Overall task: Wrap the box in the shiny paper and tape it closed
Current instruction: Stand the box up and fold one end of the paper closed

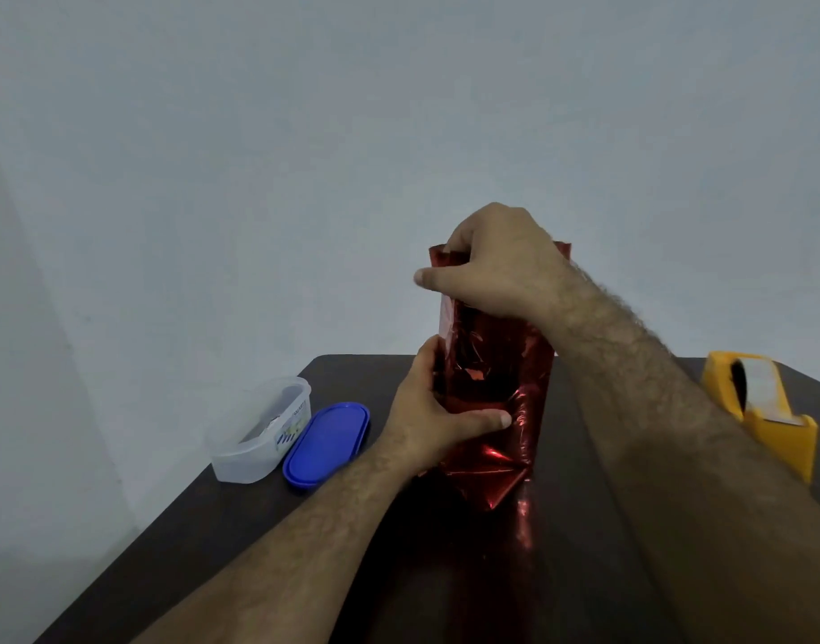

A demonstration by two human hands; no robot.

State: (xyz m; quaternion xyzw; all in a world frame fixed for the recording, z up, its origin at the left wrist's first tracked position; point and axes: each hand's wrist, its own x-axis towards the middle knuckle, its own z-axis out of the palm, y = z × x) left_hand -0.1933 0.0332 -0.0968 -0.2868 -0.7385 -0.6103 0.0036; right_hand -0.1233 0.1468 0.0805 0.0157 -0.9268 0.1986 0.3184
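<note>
head view: dark table carries all things. at the centre stands a tall parcel of red shiny paper, upright, the box inside is hidden. right hand has its grip curled on the paper's top edge, at 12 o'clock of the parcel. left hand grasps its lower side at 9 o'clock. yellow tape dispenser stands at 3 o'clock, well apart. clear container and blue lid lie touching at 9 o'clock.
</note>
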